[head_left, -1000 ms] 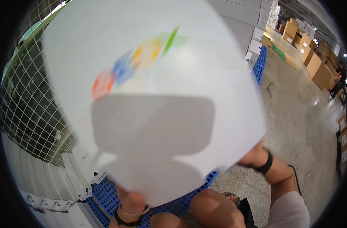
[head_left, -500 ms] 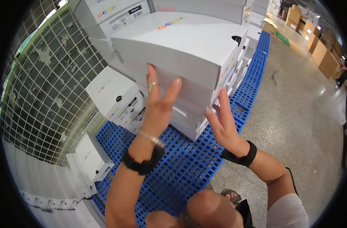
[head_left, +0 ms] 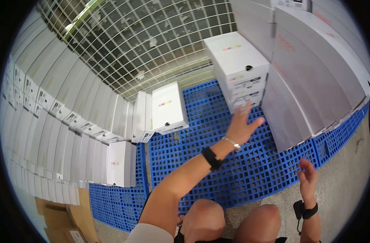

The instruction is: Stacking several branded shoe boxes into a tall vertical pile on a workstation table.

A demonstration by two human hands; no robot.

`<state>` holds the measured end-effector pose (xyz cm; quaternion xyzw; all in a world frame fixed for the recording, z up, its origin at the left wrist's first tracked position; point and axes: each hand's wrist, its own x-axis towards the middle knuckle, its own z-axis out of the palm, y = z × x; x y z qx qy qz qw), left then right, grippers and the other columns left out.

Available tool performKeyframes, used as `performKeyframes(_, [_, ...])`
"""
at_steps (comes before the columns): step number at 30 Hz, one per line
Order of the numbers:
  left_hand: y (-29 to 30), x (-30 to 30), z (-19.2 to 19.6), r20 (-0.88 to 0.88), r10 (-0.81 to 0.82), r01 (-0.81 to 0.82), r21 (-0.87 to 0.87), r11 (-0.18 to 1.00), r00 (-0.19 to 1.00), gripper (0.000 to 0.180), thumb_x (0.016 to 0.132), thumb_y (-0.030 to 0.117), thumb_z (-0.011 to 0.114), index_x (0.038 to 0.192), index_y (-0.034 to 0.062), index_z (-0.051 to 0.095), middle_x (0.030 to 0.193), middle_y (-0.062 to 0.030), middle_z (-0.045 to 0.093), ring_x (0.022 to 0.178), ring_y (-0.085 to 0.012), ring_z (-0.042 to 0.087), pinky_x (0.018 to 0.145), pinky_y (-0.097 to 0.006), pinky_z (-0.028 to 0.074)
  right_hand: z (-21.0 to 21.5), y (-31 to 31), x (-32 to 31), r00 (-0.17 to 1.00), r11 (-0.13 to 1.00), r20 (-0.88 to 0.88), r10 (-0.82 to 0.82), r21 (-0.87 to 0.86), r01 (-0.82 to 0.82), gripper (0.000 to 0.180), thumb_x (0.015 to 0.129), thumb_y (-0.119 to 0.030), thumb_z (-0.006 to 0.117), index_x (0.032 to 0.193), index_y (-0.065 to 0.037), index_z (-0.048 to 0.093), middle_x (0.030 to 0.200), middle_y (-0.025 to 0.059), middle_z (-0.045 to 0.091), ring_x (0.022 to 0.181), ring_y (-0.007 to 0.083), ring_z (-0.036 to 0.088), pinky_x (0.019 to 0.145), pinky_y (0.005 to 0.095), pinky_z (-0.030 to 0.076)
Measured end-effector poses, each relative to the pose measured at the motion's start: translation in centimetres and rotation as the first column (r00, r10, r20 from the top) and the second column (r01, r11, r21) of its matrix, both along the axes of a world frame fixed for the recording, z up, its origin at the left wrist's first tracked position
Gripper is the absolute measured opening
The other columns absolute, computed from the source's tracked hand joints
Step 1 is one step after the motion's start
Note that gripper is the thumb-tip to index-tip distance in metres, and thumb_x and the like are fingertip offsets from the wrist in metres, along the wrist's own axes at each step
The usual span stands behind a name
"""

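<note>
My left hand is open, its fingers spread and nothing in them. It reaches over a blue plastic grid pallet, in front of a short stack of white shoeboxes by the wire mesh. Whether its fingertips touch the lowest box I cannot tell. At the right, my right hand is empty, with loosely bent fingers apart, near the pallet's front edge. Beyond it stands a taller stack of white shoeboxes. A single white shoebox lies on the pallet left of my left hand.
Long rows of white shoeboxes line the left side, with one end box nearest me. A wire mesh wall closes the back. Brown cardboard stands at the lower left. Concrete floor runs along the right.
My hands have come away from the large stack of shoeboxes, where they were at its front side and corner. The view has turned left, bringing the shoebox rows into sight.
</note>
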<state>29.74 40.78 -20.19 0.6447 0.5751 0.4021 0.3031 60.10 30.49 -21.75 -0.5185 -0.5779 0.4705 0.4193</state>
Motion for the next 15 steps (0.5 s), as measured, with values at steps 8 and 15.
performKeyframes(8, [-9.6,-25.2,-12.2,-0.670,0.402,-0.615,-0.104,0.781,0.624,0.071,0.073,0.036,0.060,0.130,0.0047,0.031,0.126,-0.0334,0.029,0.116,-0.0455,0.031,0.097,-0.043,0.029,-5.9,-3.2,-5.2,0.977,0.924,0.076,0.201,-0.345,-0.163,0.027,0.075,0.001,0.056,0.102,0.000,0.052,0.086,0.0041,0.057,0.078,0.0100,0.053,0.066,0.0223,0.043])
performKeyframes(15, [-10.4,-32.8,-14.7,-0.896,0.222,-0.665,-0.102,0.740,0.385,0.059,0.071,0.020,0.059,0.127,0.0218,0.040,0.132,-0.0249,0.023,0.121,-0.0397,0.026,0.091,-0.048,0.033,-4.7,-4.5,-8.3,0.929,0.910,0.242,0.281,-0.375,-0.177,0.023,0.075,-0.001,0.058,0.097,0.001,0.055,0.081,0.0058,0.059,0.076,0.0121,0.056,0.068,0.0246,0.046])
